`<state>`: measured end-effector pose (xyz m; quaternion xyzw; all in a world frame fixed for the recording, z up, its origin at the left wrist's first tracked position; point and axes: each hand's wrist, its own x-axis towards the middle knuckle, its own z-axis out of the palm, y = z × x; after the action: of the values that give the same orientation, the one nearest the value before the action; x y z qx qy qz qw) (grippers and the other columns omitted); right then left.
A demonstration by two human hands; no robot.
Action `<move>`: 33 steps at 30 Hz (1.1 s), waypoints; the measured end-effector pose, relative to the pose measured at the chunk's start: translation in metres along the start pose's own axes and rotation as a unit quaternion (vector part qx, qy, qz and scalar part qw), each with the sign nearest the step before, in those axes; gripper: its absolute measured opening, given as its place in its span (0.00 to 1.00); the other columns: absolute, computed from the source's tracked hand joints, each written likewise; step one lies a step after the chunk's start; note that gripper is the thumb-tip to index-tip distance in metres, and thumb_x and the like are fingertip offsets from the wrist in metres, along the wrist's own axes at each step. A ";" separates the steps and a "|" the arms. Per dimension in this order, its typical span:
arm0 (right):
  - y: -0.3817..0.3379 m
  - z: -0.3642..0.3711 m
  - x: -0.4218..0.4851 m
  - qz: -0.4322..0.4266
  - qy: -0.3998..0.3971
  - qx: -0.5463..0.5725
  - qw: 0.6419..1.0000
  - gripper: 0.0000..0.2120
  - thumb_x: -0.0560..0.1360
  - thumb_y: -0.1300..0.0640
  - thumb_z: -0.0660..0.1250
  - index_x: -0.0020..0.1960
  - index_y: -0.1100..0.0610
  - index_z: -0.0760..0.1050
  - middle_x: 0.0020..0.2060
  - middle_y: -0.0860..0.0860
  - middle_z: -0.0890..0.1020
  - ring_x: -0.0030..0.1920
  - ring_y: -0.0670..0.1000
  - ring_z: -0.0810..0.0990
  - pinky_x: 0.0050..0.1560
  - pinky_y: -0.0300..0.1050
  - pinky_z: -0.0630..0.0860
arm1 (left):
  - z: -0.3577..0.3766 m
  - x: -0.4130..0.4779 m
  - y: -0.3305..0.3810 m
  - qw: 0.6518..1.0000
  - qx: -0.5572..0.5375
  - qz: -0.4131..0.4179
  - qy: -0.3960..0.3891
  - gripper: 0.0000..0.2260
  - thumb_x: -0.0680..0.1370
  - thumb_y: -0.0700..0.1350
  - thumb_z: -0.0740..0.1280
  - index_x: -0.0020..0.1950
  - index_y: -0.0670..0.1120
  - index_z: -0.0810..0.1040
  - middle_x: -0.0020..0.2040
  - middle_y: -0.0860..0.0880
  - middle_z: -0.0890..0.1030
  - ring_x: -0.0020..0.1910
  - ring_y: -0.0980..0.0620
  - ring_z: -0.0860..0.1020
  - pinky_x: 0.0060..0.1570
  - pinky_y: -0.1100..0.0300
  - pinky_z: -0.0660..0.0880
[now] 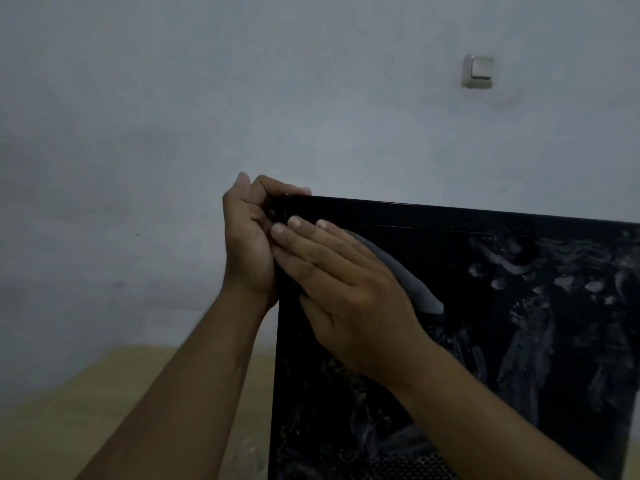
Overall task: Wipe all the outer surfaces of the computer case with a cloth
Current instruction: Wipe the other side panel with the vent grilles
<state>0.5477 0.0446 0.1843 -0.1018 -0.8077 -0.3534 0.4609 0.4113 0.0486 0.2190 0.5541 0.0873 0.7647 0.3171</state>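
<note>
Two bare hands were pictured on an upright black computer case [502,358], with a pale wooden tabletop [86,410] visible to its left. The case's upper left corner was gripped by the left hand [247,237], fingers curled over the top edge. Just beside that corner, a soft grey cloth [415,285] was pressed flat against the glossy, smear-streaked side under the straight fingers of the right hand [346,289].

Glossy black computer case [485,341] with whitish smears, grey cloth [408,282]
</note>
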 end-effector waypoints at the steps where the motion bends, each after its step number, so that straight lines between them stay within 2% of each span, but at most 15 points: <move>1: 0.005 -0.004 -0.006 -0.015 -0.009 0.005 1.000 0.17 0.79 0.63 0.63 0.67 0.62 0.76 0.69 0.56 0.74 0.73 0.53 0.69 0.73 0.53 0.66 | 0.000 -0.001 -0.001 1.000 0.005 0.001 0.007 0.29 0.85 0.56 0.44 0.46 0.39 0.77 0.43 0.43 0.81 0.44 0.48 0.80 0.45 0.57 0.78; 3: 0.011 -0.010 -0.013 -0.029 -0.013 -0.003 0.999 0.15 0.79 0.63 0.65 0.65 0.62 0.78 0.68 0.55 0.76 0.72 0.53 0.71 0.72 0.53 0.68 | 0.001 -0.002 -0.001 1.000 -0.002 -0.002 0.013 0.30 0.85 0.56 0.43 0.45 0.39 0.77 0.44 0.43 0.81 0.43 0.48 0.80 0.44 0.57 0.78; 5: 0.010 -0.011 -0.011 -0.015 0.000 -0.011 1.000 0.14 0.80 0.63 0.63 0.64 0.63 0.78 0.68 0.56 0.76 0.72 0.53 0.71 0.72 0.53 0.67 | 0.001 -0.003 0.000 0.999 -0.028 -0.006 0.013 0.30 0.84 0.57 0.43 0.45 0.39 0.77 0.44 0.42 0.81 0.43 0.48 0.80 0.44 0.57 0.78; 11: -0.012 0.007 0.044 0.122 0.104 -0.013 0.987 0.16 0.79 0.64 0.56 0.61 0.66 0.78 0.63 0.60 0.79 0.69 0.57 0.74 0.74 0.55 0.64 | 0.001 -0.007 0.001 0.988 -0.141 -0.044 -0.036 0.28 0.83 0.60 0.45 0.46 0.40 0.74 0.43 0.44 0.79 0.47 0.49 0.79 0.51 0.56 0.76; 16: -0.009 0.011 0.042 0.076 0.104 -0.025 0.991 0.14 0.81 0.65 0.58 0.59 0.66 0.79 0.61 0.60 0.81 0.67 0.57 0.75 0.73 0.56 0.65 | -0.004 -0.005 0.001 0.986 -0.150 -0.044 -0.056 0.29 0.83 0.61 0.45 0.47 0.41 0.76 0.47 0.44 0.80 0.52 0.47 0.79 0.59 0.52 0.74; 21: -0.006 0.008 0.013 0.035 0.082 -0.017 0.996 0.15 0.82 0.63 0.57 0.59 0.66 0.80 0.62 0.59 0.80 0.68 0.57 0.74 0.72 0.58 0.66 | -0.003 -0.005 -0.001 0.996 -0.082 -0.027 -0.011 0.33 0.84 0.59 0.42 0.47 0.38 0.78 0.42 0.43 0.82 0.46 0.47 0.81 0.48 0.56 0.79; 25: -0.008 0.008 0.032 0.080 0.108 0.007 0.991 0.15 0.80 0.65 0.57 0.59 0.66 0.79 0.61 0.60 0.80 0.68 0.57 0.74 0.73 0.57 0.65 | -0.001 -0.006 -0.001 0.991 -0.123 -0.043 -0.012 0.31 0.83 0.60 0.44 0.48 0.38 0.76 0.46 0.41 0.81 0.51 0.45 0.80 0.54 0.54 0.77; 27: -0.010 0.009 0.050 0.114 0.122 0.004 0.986 0.14 0.78 0.65 0.57 0.56 0.66 0.80 0.57 0.60 0.82 0.65 0.57 0.77 0.73 0.54 0.65 | -0.001 -0.006 -0.001 0.988 -0.147 -0.048 -0.020 0.30 0.83 0.61 0.44 0.52 0.39 0.75 0.52 0.40 0.78 0.56 0.45 0.78 0.57 0.54 0.76; 29: -0.010 0.011 0.061 0.119 0.120 -0.008 0.986 0.12 0.76 0.66 0.58 0.52 0.65 0.80 0.50 0.59 0.82 0.57 0.57 0.79 0.71 0.53 0.67 | -0.001 -0.006 -0.001 0.985 -0.166 -0.048 -0.027 0.29 0.82 0.61 0.44 0.53 0.40 0.75 0.52 0.41 0.78 0.55 0.47 0.78 0.56 0.57 0.77; 31: -0.007 0.011 0.062 0.098 0.118 -0.018 0.988 0.11 0.76 0.67 0.58 0.48 0.65 0.79 0.46 0.59 0.82 0.53 0.57 0.79 0.69 0.53 0.69 | -0.001 -0.006 0.000 0.983 -0.172 -0.054 -0.034 0.28 0.82 0.61 0.45 0.51 0.41 0.74 0.51 0.43 0.78 0.54 0.49 0.79 0.56 0.58 0.77; 33: -0.005 0.009 0.053 0.057 0.115 -0.016 0.992 0.10 0.77 0.67 0.59 0.48 0.66 0.80 0.46 0.59 0.82 0.53 0.58 0.79 0.69 0.53 0.68 | -0.002 -0.005 0.001 0.985 -0.161 -0.058 -0.037 0.29 0.83 0.61 0.44 0.50 0.41 0.74 0.50 0.43 0.79 0.55 0.48 0.79 0.60 0.56 0.75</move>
<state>0.5100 0.0383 0.2228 -0.1136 -0.7363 -0.3488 0.5686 0.4104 0.0455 0.2151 0.5179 -0.0170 0.7279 0.4491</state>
